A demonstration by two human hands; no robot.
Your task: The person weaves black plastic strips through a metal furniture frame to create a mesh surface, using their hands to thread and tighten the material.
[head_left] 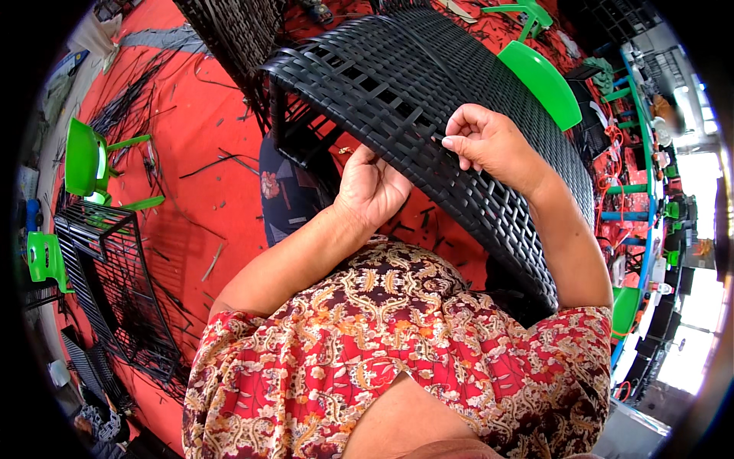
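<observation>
A large woven panel of flat black plastic strips (428, 65) slants in front of me, its frame edge running from upper left to lower right. Square gaps show in the weave near its left end. Under the near edge, my left hand (372, 190) is turned palm up, its fingertips hidden behind the panel. Above the weave, close to the same edge, my right hand (493, 147) has thumb and fingers curled together in a pinch. What lies between those fingertips is too small to make out.
Cut black strips lie scattered over the red floor covering (206, 176). To the left are green plastic chairs (82, 157) and a black slatted frame (115, 283). A green chair back (541, 84) stands beyond the panel. Another dark woven piece (233, 38) rises at the far left.
</observation>
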